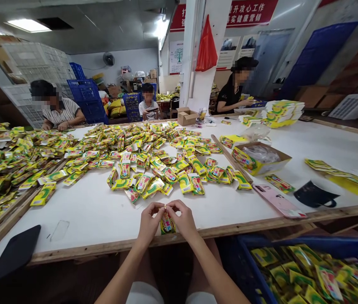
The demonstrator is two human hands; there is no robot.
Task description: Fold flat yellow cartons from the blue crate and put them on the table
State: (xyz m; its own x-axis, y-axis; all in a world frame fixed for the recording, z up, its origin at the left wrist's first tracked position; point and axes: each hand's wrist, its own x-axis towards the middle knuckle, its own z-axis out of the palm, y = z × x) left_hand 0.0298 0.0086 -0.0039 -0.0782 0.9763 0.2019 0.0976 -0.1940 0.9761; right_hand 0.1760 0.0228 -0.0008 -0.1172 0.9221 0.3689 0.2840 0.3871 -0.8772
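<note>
Left hand (149, 221): at the near edge of the bench (96, 211), fingers (158, 207) pinched shut on the top edge of a small packet (167, 223).
Right hand (183, 219): mirrors the left, its fingers closed on the same top edge, the two sets of tips almost touching.
Packet: yellow, green and red, hanging upright between both hands, just above the bench edge and close to the body.
Step in hand: it looks as if the top strip of the packet is being worked, pressed or pulled between the two pinches; which one, I cannot tell.
What it calls for: a light, even grip from both sides, since the packet is thin and held only by its top.
Nearby: a wide pile (153, 164) of like packets lies further along the bench; an open box (261, 158) and a pink phone (278, 200) sit to the right; a blue crate (292, 241) of packets stands below on the right.
Others: three people sit at the far side.
</note>
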